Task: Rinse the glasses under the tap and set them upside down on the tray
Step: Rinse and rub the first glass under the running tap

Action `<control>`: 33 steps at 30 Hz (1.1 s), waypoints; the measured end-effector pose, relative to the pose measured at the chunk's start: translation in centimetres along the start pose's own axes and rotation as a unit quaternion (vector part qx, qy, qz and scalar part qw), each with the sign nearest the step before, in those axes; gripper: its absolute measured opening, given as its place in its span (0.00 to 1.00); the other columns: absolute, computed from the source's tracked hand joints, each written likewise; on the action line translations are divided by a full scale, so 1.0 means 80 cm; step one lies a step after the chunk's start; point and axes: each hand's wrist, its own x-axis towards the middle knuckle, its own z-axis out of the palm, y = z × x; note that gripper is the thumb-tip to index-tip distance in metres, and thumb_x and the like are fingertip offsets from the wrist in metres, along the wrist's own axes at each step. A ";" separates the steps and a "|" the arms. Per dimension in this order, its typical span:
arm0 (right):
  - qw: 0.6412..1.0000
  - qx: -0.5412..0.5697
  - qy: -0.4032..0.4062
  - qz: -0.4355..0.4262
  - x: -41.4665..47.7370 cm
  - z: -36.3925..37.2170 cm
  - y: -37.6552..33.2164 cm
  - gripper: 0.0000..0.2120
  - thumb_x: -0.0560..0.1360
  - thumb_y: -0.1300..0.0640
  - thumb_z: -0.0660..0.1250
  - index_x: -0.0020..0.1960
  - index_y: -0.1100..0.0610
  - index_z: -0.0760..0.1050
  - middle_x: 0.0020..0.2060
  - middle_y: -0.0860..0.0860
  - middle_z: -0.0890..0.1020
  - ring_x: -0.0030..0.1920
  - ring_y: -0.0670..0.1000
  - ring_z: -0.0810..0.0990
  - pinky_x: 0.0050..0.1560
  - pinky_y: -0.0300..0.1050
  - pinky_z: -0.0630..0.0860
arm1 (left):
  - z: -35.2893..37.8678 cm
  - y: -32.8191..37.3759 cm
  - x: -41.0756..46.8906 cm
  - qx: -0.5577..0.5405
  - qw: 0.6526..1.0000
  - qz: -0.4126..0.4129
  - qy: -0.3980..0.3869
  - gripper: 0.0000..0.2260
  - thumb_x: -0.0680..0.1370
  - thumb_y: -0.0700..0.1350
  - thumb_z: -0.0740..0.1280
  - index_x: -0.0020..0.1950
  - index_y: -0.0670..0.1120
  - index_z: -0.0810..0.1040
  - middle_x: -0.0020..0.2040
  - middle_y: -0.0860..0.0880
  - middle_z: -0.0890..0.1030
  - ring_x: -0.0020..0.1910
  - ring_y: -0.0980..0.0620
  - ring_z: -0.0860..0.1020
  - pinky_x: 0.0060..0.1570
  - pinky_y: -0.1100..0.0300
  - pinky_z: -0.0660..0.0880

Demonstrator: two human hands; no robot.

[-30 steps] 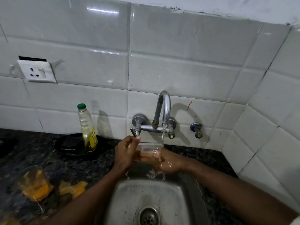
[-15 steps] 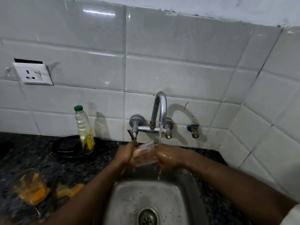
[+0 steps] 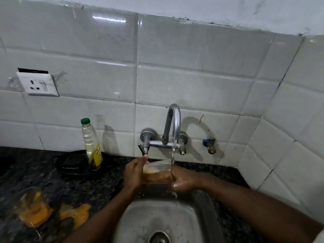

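"Fingers point(image 3: 140, 162) were on that orange-smeared glass point(image 3: 31, 207) at the left?"

"No, that sat alone on the bench point(image 3: 105, 181). Left hand point(image 3: 134, 174) and right hand point(image 3: 184, 181) both clamped a second glass point(image 3: 157, 170) between them, mouth up, slightly tilted. Water from the tap point(image 3: 175, 120) struck its right rim, over the sink point(image 3: 140, 221)."

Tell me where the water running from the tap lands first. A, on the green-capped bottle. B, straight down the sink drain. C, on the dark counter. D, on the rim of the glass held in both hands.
D: the stream from the tap meets the right edge of the glass, which the left hand and right hand hold above the sink.
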 end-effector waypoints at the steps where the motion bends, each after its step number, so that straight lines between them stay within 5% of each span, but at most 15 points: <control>1: 1.000 0.014 0.001 0.005 0.000 -0.002 0.001 0.24 0.70 0.72 0.63 0.65 0.61 0.75 0.58 0.50 0.82 0.60 0.49 0.80 0.62 0.50 0.77 | 0.002 -0.005 -0.002 0.007 0.998 0.063 0.025 0.16 0.73 0.55 0.67 0.38 0.41 0.81 0.34 0.45 0.82 0.34 0.49 0.79 0.33 0.58 0.74; 3: 1.000 -0.028 -0.009 0.002 0.002 -0.005 -0.006 0.27 0.70 0.71 0.65 0.68 0.61 0.73 0.62 0.54 0.80 0.62 0.54 0.79 0.64 0.53 0.76 | 0.009 -0.003 0.011 0.026 0.999 -0.018 0.030 0.15 0.74 0.51 0.65 0.36 0.41 0.80 0.31 0.45 0.80 0.32 0.48 0.77 0.32 0.57 0.72; 6: 0.983 -0.179 -0.016 -0.026 0.006 -0.001 0.006 0.25 0.71 0.67 0.69 0.67 0.56 0.74 0.61 0.56 0.79 0.60 0.54 0.79 0.62 0.51 0.76 | 0.011 0.008 0.020 0.041 0.962 -0.255 -0.092 0.15 0.80 0.48 0.62 0.39 0.40 0.78 0.31 0.42 0.80 0.27 0.45 0.77 0.27 0.60 0.71; 8: 0.992 -0.119 -0.007 -0.036 0.006 -0.001 0.008 0.25 0.73 0.68 0.69 0.68 0.55 0.73 0.62 0.53 0.79 0.61 0.51 0.78 0.63 0.50 0.76 | 0.008 0.007 0.018 0.003 0.982 -0.184 -0.039 0.17 0.78 0.54 0.65 0.42 0.41 0.81 0.35 0.41 0.82 0.32 0.43 0.79 0.27 0.60 0.73; 11: 1.000 0.019 0.011 -0.004 0.004 -0.009 -0.003 0.27 0.73 0.73 0.65 0.70 0.59 0.72 0.66 0.55 0.76 0.65 0.52 0.76 0.68 0.52 0.73 | 0.005 0.001 -0.006 0.006 0.988 0.128 0.087 0.16 0.72 0.57 0.65 0.39 0.45 0.81 0.33 0.47 0.82 0.34 0.50 0.78 0.34 0.59 0.73; 13: 1.000 -0.022 0.012 -0.011 0.006 -0.014 -0.007 0.23 0.73 0.70 0.66 0.68 0.61 0.73 0.63 0.58 0.78 0.61 0.52 0.78 0.65 0.49 0.75 | 0.006 0.001 0.001 0.017 0.992 0.087 0.089 0.13 0.75 0.51 0.63 0.37 0.44 0.80 0.31 0.47 0.80 0.32 0.50 0.76 0.31 0.59 0.70; 16: 0.994 -0.103 0.029 -0.034 0.002 -0.018 0.001 0.15 0.70 0.71 0.67 0.57 0.65 0.78 0.54 0.62 0.81 0.52 0.54 0.79 0.58 0.34 0.75 | 0.006 0.017 0.013 0.135 0.979 -0.142 -0.058 0.12 0.81 0.45 0.60 0.44 0.43 0.81 0.33 0.43 0.81 0.25 0.47 0.75 0.21 0.63 0.68; 17: 0.996 -0.082 0.026 -0.035 0.002 -0.015 0.003 0.17 0.70 0.72 0.66 0.58 0.67 0.78 0.54 0.62 0.81 0.52 0.54 0.79 0.57 0.31 0.74 | 0.004 0.016 0.014 0.126 0.978 -0.151 -0.062 0.12 0.81 0.47 0.61 0.45 0.44 0.82 0.34 0.44 0.81 0.26 0.47 0.76 0.22 0.62 0.70; 20: 0.999 -0.021 0.003 -0.027 0.003 -0.009 -0.014 0.23 0.71 0.72 0.63 0.66 0.63 0.73 0.59 0.52 0.81 0.58 0.46 0.80 0.62 0.45 0.77 | 0.000 0.009 0.005 0.015 0.997 0.052 0.058 0.14 0.73 0.55 0.67 0.36 0.47 0.83 0.32 0.50 0.83 0.32 0.52 0.79 0.35 0.56 0.75; 22: 0.996 -0.087 -0.027 -0.020 0.003 -0.007 -0.018 0.22 0.74 0.67 0.62 0.69 0.63 0.72 0.62 0.53 0.79 0.60 0.47 0.78 0.65 0.44 0.74 | -0.002 0.003 0.004 0.035 0.993 0.097 0.056 0.15 0.71 0.56 0.66 0.34 0.46 0.82 0.31 0.49 0.82 0.31 0.53 0.77 0.35 0.57 0.72; 26: 0.952 -0.294 -0.085 -0.005 0.000 -0.003 -0.009 0.25 0.77 0.59 0.68 0.73 0.56 0.67 0.69 0.58 0.72 0.69 0.58 0.71 0.70 0.56 0.68 | 0.002 0.014 0.022 0.201 0.962 -0.171 -0.070 0.16 0.75 0.52 0.65 0.45 0.40 0.84 0.42 0.39 0.84 0.34 0.45 0.80 0.31 0.57 0.77; 29: 0.983 -0.167 -0.069 0.019 -0.002 -0.009 -0.011 0.26 0.74 0.64 0.70 0.70 0.58 0.69 0.64 0.54 0.76 0.63 0.49 0.74 0.66 0.46 0.71 | 0.003 0.005 0.021 0.075 0.983 -0.157 -0.054 0.15 0.74 0.54 0.70 0.42 0.42 0.85 0.37 0.43 0.85 0.35 0.43 0.82 0.32 0.54 0.77; 31: 0.998 -0.013 -0.042 0.039 -0.004 -0.021 -0.023 0.18 0.72 0.69 0.70 0.62 0.65 0.75 0.49 0.48 0.81 0.50 0.41 0.80 0.51 0.34 0.75 | 0.008 0.007 0.007 -0.001 0.997 -0.080 -0.001 0.11 0.76 0.47 0.70 0.42 0.40 0.85 0.32 0.46 0.84 0.34 0.44 0.80 0.33 0.55 0.75; 33: 0.990 0.124 -0.004 0.061 -0.005 -0.029 -0.035 0.15 0.74 0.68 0.70 0.60 0.66 0.77 0.50 0.49 0.82 0.47 0.43 0.82 0.48 0.30 0.76 | 0.014 0.007 0.001 0.009 0.996 -0.050 0.078 0.12 0.78 0.42 0.67 0.41 0.36 0.84 0.30 0.46 0.81 0.34 0.46 0.79 0.32 0.60 0.72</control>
